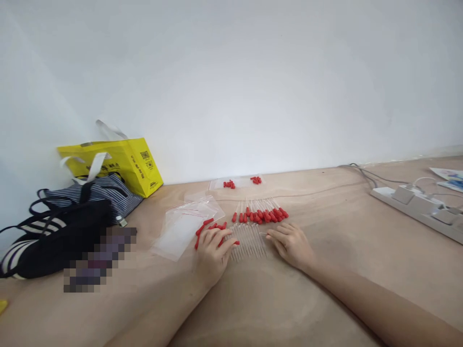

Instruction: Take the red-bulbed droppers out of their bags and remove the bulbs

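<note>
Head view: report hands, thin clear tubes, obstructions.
Left hand over small red bulbs, grip unclear. Right hand at one thin clear tube, hold unclear. Row of thin clear tubes between hands. Nothing visibly blocking.

Two hands [212,248] — one yellow bag [139,166], one power strip [419,209] — droppers [258,217] overlapping, uncountable.

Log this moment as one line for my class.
left hand: at red bulbs | right hand: beside clear tubes | beyond: red-bulbed tubes

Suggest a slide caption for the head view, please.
Left hand over red caps, right hand beside a row of clear tubes, red-capped tubes lying beyond.
</note>
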### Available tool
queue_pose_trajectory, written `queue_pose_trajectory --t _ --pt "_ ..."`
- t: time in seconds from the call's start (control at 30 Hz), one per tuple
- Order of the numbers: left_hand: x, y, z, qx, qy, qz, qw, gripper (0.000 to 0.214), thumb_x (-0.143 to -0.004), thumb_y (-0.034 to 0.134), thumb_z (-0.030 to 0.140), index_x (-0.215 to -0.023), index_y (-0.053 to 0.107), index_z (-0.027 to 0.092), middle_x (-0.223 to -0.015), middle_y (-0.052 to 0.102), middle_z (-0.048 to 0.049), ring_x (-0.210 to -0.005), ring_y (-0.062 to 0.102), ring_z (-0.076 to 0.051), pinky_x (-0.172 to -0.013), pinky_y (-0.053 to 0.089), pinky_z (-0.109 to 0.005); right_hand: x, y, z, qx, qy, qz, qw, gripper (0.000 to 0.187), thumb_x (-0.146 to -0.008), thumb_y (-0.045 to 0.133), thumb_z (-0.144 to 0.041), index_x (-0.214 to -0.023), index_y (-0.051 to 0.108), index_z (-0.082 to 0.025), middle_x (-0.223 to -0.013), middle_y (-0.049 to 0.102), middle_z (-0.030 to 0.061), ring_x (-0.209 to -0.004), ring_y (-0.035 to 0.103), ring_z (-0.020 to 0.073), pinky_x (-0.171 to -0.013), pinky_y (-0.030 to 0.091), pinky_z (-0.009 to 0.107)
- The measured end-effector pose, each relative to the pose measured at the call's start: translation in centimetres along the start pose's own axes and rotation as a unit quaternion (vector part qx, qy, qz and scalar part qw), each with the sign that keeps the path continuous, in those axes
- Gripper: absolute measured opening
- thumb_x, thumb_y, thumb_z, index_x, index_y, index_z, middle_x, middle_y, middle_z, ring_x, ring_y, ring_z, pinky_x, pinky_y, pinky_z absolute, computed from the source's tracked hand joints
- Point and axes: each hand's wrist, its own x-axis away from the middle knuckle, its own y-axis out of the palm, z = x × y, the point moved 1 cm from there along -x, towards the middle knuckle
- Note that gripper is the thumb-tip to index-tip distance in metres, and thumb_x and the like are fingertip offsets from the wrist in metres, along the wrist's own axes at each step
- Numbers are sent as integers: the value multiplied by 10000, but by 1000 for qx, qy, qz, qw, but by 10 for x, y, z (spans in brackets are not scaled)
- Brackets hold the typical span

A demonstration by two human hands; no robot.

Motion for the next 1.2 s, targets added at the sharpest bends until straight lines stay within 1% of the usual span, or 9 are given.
queue_pose_trajectory --t 0.07,0.13,0.3,0.43,0.6,0.77,0.93,1.07,1.2 --pt "-2 -1 -7 37 -52 -7 998 172 -815 469 253 -818 635 205 -779 610 -44 -765 552 -166 -707 443 -312 2 4 0 -18 43 -48 998 267 -865 354 -248 -861 617 -205 -726 581 30 -647 529 129 -582 372 241" --pt "-3 -3 -21 76 -143 -28 986 204 -813 445 280 -854 624 191 -770 586 -41 -731 563 -149 -669 459 -275 2 9 -2 -36 80 -74 993 268 -859 343 -223 -889 609 -206 -770 565 35 -659 538 126 -579 392 229" --pt "3 -19 -74 98 -380 -106 914 237 -714 498 385 -818 552 179 -583 548 30 -523 546 -126 -508 429 -227 -1 21 -1 -85 83 -42 992 258 -807 352 -107 -874 591 -178 -754 522 48 -688 537 140 -627 437 242" --pt "8 -26 -94 41 -446 -165 879 240 -655 532 422 -713 488 193 -519 542 50 -503 553 -135 -506 400 -226 -4 24 -7 -118 79 2 990 264 -779 359 -68 -904 572 -161 -794 516 64 -713 534 150 -636 452 259" --pt "11 -22 -96 85 -497 -232 832 281 -695 467 462 -710 519 186 -602 634 -5 -559 606 -161 -533 421 -238 -7 18 -19 -146 114 15 983 197 -792 424 -147 -941 553 -148 -827 529 65 -676 530 140 -640 455 269" --pt "8 -31 -98 53 -491 -253 832 303 -723 423 435 -592 535 186 -571 619 -17 -496 565 -159 -480 366 -238 -7 13 -18 -180 126 12 976 178 -815 404 -169 -874 571 -153 -813 555 64 -752 544 156 -677 444 281" --pt "-5 -40 -90 -98 -425 -275 857 271 -750 412 399 -668 586 207 -742 656 -30 -704 587 -196 -547 354 -242 -7 12 -13 -204 139 25 969 212 -828 368 -164 -838 580 -161 -794 582 60 -765 559 160 -676 448 280" --pt "-26 -20 -73 -82 -332 -305 889 247 -749 423 366 -732 615 211 -824 658 -36 -816 575 -203 -654 383 -260 -6 11 -10 -222 168 36 960 220 -830 357 -176 -804 575 -165 -769 583 57 -676 564 152 -596 451 265" --pt "-60 17 -57 -61 -301 -339 889 260 -681 499 459 -666 640 241 -813 663 -29 -836 571 -228 -709 385 -303 -7 7 -6 -211 151 57 964 215 -824 364 -185 -783 575 -172 -743 585 50 -671 561 157 -590 447 268"
